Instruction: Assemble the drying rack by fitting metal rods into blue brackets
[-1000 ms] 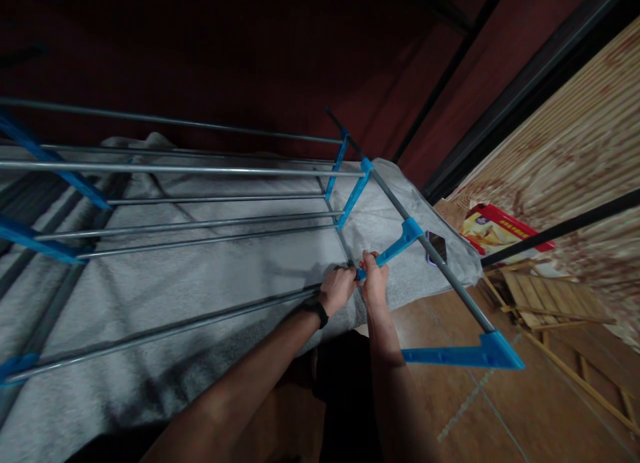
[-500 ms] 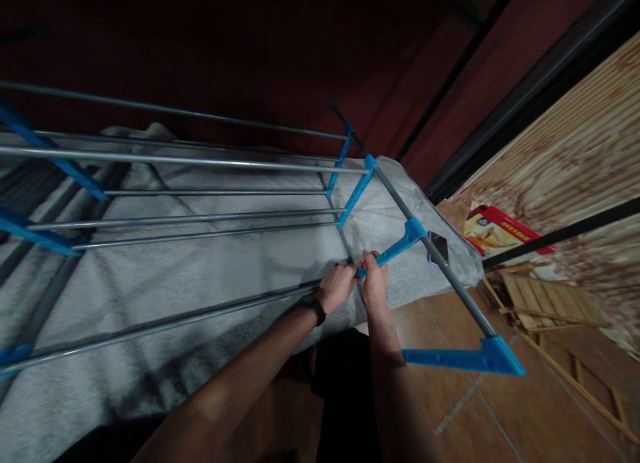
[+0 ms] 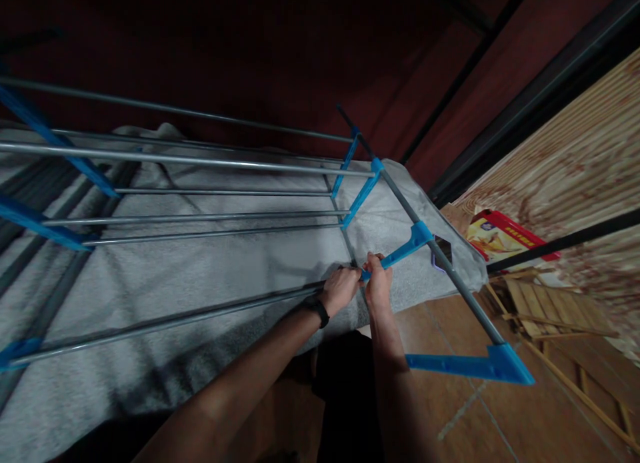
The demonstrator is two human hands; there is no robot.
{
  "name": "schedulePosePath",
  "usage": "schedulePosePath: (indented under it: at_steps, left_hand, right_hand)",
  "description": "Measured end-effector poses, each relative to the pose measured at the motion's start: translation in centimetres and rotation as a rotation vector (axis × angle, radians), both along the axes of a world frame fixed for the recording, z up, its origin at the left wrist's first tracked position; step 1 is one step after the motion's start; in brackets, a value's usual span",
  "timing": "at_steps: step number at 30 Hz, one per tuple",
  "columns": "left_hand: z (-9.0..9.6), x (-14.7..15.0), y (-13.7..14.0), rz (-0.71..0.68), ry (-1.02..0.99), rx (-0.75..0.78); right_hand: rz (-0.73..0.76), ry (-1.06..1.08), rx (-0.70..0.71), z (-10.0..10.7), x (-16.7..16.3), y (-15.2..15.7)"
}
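Note:
A rack of grey metal tubes and blue plastic connectors lies across a grey cloth-covered surface (image 3: 250, 256). My left hand (image 3: 341, 288), with a black band on its wrist, is closed around the right end of the nearest metal tube (image 3: 200, 321). Against it, my right hand (image 3: 379, 284) grips the lower end of a blue plastic connector (image 3: 400, 252). The tube's end meets the connector between my hands, and my fingers hide the joint. The connector's upper end sits on a slanting grey pole (image 3: 465, 293). Lower on that pole is another blue connector (image 3: 470, 368).
A phone (image 3: 442, 253) lies on the cloth behind the pole. Beyond it are a red and yellow box (image 3: 510, 236) and a wooden slatted folding chair (image 3: 550, 308) by the wall. Blue connectors (image 3: 45, 226) and dark tubes stand at the left. The floor is tiled.
The view has shifted slightly, so the rack appears a little farther right. Both hands stay closed at the same joint, with little visible movement.

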State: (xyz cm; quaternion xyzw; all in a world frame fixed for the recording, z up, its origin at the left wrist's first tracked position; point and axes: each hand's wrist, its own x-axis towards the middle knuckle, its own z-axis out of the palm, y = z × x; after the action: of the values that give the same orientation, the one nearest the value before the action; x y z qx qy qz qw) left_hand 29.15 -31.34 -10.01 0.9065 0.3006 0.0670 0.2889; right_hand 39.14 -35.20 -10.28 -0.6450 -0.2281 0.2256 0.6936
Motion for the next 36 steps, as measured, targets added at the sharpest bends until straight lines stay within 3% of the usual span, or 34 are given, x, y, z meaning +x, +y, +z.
schedulePosePath:
  at_steps: [16, 22, 36]
  left_hand:
    - [-0.3, 0.2, -0.3, 0.019, 0.024, -0.017]
    - [-0.8, 0.6, -0.2, 0.083, -0.023, -0.041]
    - [-0.8, 1.0, -0.6, 0.080, -0.046, -0.044]
  right_hand:
    - [-0.056, 0.006, 0.003, -0.1, -0.4, 0.1]
    - [-0.026, 0.026, 0.000, 0.0, -0.5, 0.0]
    - [-0.021, 0.037, 0.010, -0.7, -0.8, -0.1]
